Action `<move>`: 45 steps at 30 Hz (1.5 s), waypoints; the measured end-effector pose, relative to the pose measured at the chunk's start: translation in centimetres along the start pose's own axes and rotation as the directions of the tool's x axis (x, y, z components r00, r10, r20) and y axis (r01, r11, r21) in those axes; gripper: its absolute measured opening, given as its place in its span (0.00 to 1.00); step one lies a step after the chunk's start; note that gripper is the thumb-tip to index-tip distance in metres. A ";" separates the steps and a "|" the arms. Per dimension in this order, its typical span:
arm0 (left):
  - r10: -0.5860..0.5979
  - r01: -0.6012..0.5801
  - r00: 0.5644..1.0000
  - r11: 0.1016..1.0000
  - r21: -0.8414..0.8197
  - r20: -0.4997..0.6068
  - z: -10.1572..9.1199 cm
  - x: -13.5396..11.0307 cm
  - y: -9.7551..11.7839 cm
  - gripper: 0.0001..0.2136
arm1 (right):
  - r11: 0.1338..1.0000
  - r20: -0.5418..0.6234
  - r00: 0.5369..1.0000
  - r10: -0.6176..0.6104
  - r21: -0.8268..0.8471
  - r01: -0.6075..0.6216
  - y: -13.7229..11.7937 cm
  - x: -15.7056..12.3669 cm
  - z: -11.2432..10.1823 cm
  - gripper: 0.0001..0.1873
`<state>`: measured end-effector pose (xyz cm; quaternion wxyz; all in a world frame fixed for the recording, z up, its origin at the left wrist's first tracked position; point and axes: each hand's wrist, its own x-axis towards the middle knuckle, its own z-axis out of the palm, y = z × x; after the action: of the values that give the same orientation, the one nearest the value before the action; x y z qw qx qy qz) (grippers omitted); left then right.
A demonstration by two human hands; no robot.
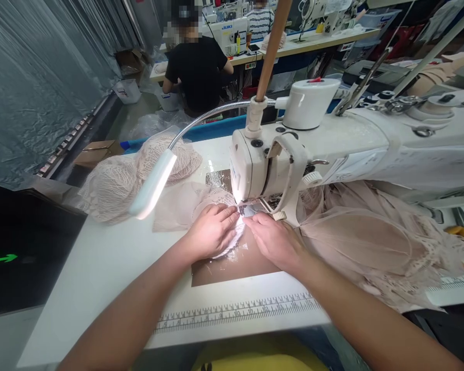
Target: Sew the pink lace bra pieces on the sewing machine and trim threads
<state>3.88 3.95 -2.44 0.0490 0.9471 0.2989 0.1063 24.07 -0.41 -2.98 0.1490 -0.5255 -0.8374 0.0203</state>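
Under the head of a white sewing machine [251, 165] lies a pale pink lace cup piece [218, 197], brightly lit at the needle. My left hand [214, 232] rests on it, left of the needle, fingers stretched out and lying flat over the lace. To the right of the needle, my right hand [272, 239] is closed, its index finger and thumb pinching the edge of the piece close to the presser foot. The fingers hide part of the fabric and the stitching point. A brown plate [232, 273] lies beneath both hands.
A lamp [154, 183] on a bendy neck hangs left of the needle. Lace cups [112, 188] are piled at the table's left, and more pink lace fabric [363, 237] lies at right. A printed ruler [235, 312] runs along the front edge. A person in black [197, 67] sits ahead.
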 end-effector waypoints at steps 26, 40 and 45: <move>-0.275 0.332 0.883 0.939 -0.092 0.380 -6.6 -3.6 2.0 0.07 | 0.957 -0.021 0.991 -0.130 0.260 0.131 0.5 -0.8 -0.2 0.17; -0.181 0.301 0.927 0.882 -0.361 0.330 -5.3 -8.0 3.2 0.10 | 0.939 -0.022 0.984 -0.174 0.297 0.173 0.5 -0.8 0.0 0.17; -0.104 0.353 0.850 0.840 -0.412 0.517 -7.0 -9.5 4.8 0.08 | 0.951 -0.016 0.995 -0.101 0.293 0.101 0.2 -0.8 -0.1 0.16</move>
<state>-2.60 -5.26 3.50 0.3729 0.8550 0.3548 -0.0633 24.62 -1.00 -3.06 0.2267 -0.4542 -0.8507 0.1364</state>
